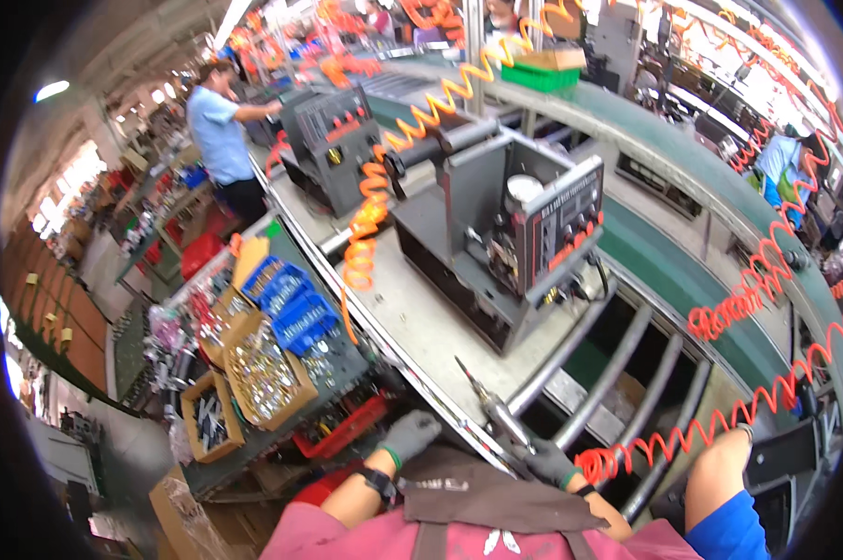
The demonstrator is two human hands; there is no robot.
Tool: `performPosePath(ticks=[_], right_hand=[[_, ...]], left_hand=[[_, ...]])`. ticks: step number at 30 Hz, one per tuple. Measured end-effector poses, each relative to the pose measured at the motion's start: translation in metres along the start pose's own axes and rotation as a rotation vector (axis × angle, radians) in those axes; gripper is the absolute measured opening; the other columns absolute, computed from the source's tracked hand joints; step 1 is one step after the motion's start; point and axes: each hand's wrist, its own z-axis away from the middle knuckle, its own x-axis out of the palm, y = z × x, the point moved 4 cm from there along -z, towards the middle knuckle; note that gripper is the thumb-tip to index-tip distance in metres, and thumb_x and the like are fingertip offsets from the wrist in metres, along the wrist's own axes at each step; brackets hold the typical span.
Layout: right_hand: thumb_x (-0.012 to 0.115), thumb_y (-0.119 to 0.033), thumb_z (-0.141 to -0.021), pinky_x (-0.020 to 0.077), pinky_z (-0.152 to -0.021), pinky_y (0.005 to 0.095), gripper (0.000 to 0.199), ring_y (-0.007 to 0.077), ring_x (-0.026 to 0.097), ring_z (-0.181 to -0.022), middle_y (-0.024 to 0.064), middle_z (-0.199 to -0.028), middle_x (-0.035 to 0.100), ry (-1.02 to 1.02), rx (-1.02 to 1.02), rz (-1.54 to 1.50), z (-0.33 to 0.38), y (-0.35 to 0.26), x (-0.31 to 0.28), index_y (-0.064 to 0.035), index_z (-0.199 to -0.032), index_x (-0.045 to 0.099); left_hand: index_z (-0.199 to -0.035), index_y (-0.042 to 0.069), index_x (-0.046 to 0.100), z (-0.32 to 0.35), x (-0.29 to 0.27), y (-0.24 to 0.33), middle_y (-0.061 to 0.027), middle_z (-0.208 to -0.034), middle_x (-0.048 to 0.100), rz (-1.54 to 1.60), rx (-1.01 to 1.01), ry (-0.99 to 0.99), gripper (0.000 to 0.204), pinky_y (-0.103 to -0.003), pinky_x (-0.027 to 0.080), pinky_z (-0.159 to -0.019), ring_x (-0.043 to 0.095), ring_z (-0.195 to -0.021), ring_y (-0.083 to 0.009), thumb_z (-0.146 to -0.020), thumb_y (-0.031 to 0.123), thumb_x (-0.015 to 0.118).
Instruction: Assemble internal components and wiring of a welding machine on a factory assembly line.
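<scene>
Head view, lower centre: my right grip [544,464] clamps a slim, silvery, metal-looking tool [503,420], probably stiff, best held mid-barrel; left grip [410,436], I can't tell.

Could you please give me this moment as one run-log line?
right hand: gripping screwdriver | left hand: near red tray, grip unclear | metal case: open, on pale board, screwdriver not touching it

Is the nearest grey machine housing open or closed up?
Open: the grey housing is uncovered on top, and a white round part shows inside.
</scene>
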Motion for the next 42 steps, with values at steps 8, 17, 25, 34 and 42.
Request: performPosePath(ticks=[8, 17, 25, 34, 42], right_hand=[[0.029, -0.068, -0.088, 0.0467, -0.082, 0.036, 0.08, 0.0298, 0.063, -0.089, 0.0218, -0.089, 0.064, 0.102, 0.255, 0.219, 0.002, 0.014, 0.007, 0.0006, -0.111, 0.062], [0.043, -0.066, -0.086, 0.0469, -0.076, 0.0394, 0.076, 0.0264, 0.061, -0.079, 0.0219, -0.083, 0.064, 0.32, 0.34, 0.008, 0.027, -0.04, 0.021, 0.006, -0.093, 0.065], [0.049, -0.051, -0.09, 0.0468, -0.078, 0.0418, 0.051, 0.0349, 0.062, -0.086, 0.0209, -0.091, 0.065, 0.318, 0.182, 0.031, 0.052, -0.102, 0.029, -0.0051, -0.106, 0.064], [0.06, -0.049, -0.083, 0.0468, -0.07, 0.0393, 0.041, 0.0307, 0.061, -0.084, 0.0136, -0.087, 0.063, 0.712, 0.202, 0.024, 0.106, -0.109, 0.016, -0.0099, -0.095, 0.059], [0.063, -0.026, -0.082, 0.0476, -0.076, 0.0375, 0.027, 0.028, 0.061, -0.087, 0.0137, -0.096, 0.062, 2.103, -0.08, 0.24, 0.257, -0.074, -0.054, -0.0064, -0.101, 0.059]], left_hand=[[-0.109, 0.001, 0.06, -0.038, -0.04, 0.017, -0.0171, -0.102, 0.066, -0.069, 0.139, 0.188, 0.042, -0.035, 0.049, -0.083, 0.064, -0.093, -0.0269, -0.081, 0.032, 0.064], [-0.122, -0.002, 0.048, -0.097, -0.04, 0.042, -0.0138, -0.099, 0.062, 0.336, -0.003, -0.207, 0.055, -0.03, 0.05, -0.066, 0.062, -0.084, -0.0222, -0.083, 0.032, 0.067], [-0.121, 0.005, 0.05, -0.054, 0.007, 0.114, -0.0105, -0.096, 0.06, 0.506, -0.094, -0.852, 0.058, -0.031, 0.054, -0.057, 0.061, -0.08, -0.0216, -0.084, 0.047, 0.062], [-0.107, 0.007, 0.055, -0.024, 0.027, 0.148, -0.0083, -0.084, 0.056, 0.535, -0.011, -0.753, 0.037, -0.026, 0.051, -0.044, 0.062, -0.066, -0.0198, -0.086, 0.037, 0.056], [-0.096, 0.011, 0.055, 0.003, 0.037, 0.161, -0.0033, -0.07, 0.059, 0.497, -0.133, -0.713, 0.042, -0.022, 0.036, -0.036, 0.05, -0.046, -0.0125, -0.08, 0.049, 0.057]])
